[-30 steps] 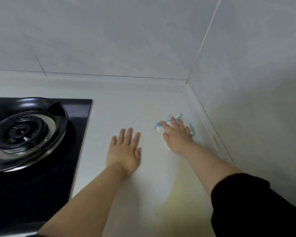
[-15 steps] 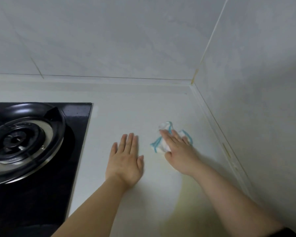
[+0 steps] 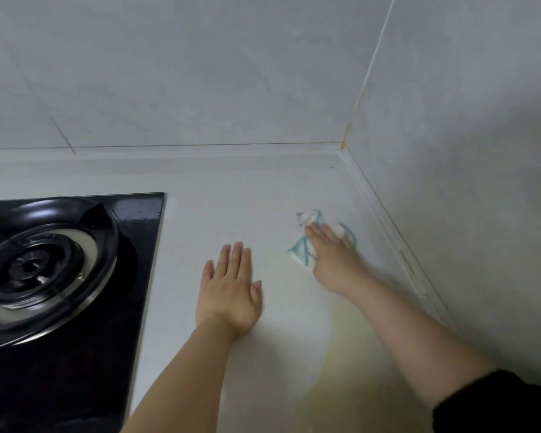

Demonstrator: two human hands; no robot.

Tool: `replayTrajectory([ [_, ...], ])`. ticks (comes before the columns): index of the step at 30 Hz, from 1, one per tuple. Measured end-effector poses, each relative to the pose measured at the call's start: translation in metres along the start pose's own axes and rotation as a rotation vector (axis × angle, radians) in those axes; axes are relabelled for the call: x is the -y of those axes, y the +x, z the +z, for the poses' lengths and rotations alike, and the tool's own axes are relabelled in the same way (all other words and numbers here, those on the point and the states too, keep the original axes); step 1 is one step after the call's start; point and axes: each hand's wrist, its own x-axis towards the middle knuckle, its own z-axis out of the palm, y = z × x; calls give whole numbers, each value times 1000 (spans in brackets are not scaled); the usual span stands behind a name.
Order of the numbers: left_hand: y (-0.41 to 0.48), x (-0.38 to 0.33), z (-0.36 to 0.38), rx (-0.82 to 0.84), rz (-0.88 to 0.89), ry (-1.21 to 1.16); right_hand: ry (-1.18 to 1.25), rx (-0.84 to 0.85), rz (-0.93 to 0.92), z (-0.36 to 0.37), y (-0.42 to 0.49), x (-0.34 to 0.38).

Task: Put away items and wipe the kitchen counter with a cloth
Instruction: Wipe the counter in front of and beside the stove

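A small white cloth with blue edging (image 3: 300, 253) lies crumpled on the white kitchen counter (image 3: 231, 207), close to the right wall. My right hand (image 3: 333, 256) presses flat on it with straight fingers and covers its middle. My left hand (image 3: 228, 292) rests palm down on the bare counter, fingers straight and together, a hand's width left of the cloth. It holds nothing.
A black glass hob with a round gas burner (image 3: 41, 264) fills the left side; its edge runs just left of my left hand. Grey tiled walls meet in a corner (image 3: 342, 148) behind the cloth. A yellowish stain (image 3: 341, 339) marks the counter under my right forearm.
My right hand has slid the cloth left and back across the counter near the right wall. My left hand has stayed flat in the same spot.
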Motion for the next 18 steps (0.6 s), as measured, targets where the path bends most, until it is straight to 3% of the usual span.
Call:
replayTrajectory([
  [2, 0, -1, -1, 10, -6, -6, 13, -19, 138, -5, -2, -22],
  [6, 0, -2, -3, 17, -16, -5, 60, -14, 232, -3, 21, 2],
  [10, 0, -1, -3, 14, -9, -3, 59, -111, -35, 11, -14, 36],
  [13, -1, -1, -3, 4, -4, -11, 11, -47, -180, 15, -60, 7],
  [18, -3, -1, -3, 7, 0, -21, 108, -4, 133, 7, -83, -50],
])
